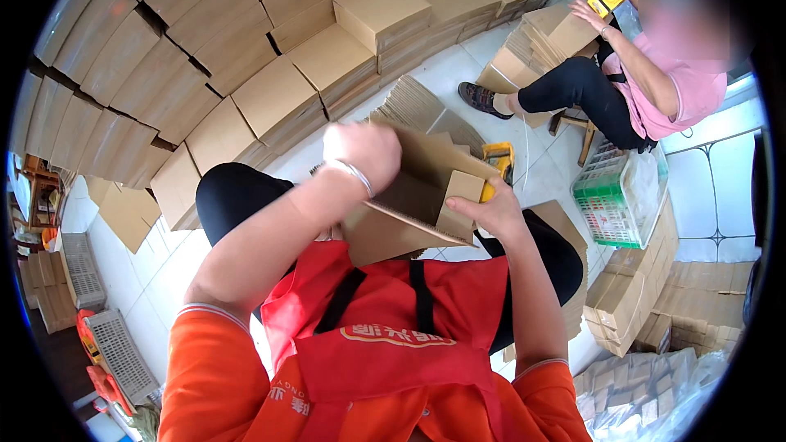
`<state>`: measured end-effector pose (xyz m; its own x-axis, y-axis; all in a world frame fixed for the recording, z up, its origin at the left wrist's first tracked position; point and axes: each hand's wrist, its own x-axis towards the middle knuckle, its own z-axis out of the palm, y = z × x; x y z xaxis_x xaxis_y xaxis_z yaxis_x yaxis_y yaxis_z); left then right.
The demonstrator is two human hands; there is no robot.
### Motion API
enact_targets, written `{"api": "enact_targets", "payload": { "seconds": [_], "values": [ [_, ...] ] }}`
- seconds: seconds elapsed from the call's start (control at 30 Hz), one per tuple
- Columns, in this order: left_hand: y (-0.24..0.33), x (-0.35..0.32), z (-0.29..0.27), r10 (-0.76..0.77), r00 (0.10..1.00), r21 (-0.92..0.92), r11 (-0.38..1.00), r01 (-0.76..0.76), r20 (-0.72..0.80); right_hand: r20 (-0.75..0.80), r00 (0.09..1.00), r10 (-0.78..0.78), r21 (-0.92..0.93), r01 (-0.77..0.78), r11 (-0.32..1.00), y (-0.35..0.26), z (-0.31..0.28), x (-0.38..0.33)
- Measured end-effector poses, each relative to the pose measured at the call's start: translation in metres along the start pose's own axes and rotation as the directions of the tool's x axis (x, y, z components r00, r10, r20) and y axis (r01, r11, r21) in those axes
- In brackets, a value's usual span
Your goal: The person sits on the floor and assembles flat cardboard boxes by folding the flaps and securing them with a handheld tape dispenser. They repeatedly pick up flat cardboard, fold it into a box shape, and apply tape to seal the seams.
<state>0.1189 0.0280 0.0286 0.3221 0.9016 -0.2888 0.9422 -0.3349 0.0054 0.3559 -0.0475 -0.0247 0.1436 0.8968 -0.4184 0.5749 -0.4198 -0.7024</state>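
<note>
Stacks of flat brown cardboard sheets (246, 65) ring a white tiled floor (483, 57). Over the lap, a half-folded brown cardboard box (413, 196) lies between both hands, long side crossways. The left hand (364, 151) grips its upper edge; the right hand (491, 211) pinches a small end flap (460, 205).

A carton-packing workshop. Stacks of flat cardboard sheets (164, 57) bank along the far side of the white tiled floor (491, 74), the landmark here. A second worker (647, 74) sits on a low stool at the floor's right edge beside a green plastic crate (610, 205). Bundled folded cartons (647, 295) lie nearer right; grey crates (119, 352) stand left.
</note>
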Motion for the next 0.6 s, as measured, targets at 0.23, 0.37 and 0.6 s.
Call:
{"api": "enact_targets", "payload": {
  "seconds": [0.23, 0.37, 0.6],
  "values": [
    [-0.014, -0.028, -0.015, 0.385, 0.919, -0.273, 0.896, -0.352, 0.080, -0.077, 0.997, -0.009, 0.294, 0.031, 0.955, 0.019, 0.022, -0.001],
    [-0.030, -0.036, 0.013, 0.310, 0.931, -0.469, 0.804, -0.365, -0.193, -0.117, 0.993, -0.030, 0.320, 0.066, 0.945, 0.038, 0.030, 0.009],
    [-0.014, -0.025, 0.059, 0.035, 0.746, -0.312, 0.895, -0.320, -0.665, -0.116, 0.992, -0.059, 0.329, 0.094, 0.939, 0.038, 0.030, 0.004]
  ]
}}
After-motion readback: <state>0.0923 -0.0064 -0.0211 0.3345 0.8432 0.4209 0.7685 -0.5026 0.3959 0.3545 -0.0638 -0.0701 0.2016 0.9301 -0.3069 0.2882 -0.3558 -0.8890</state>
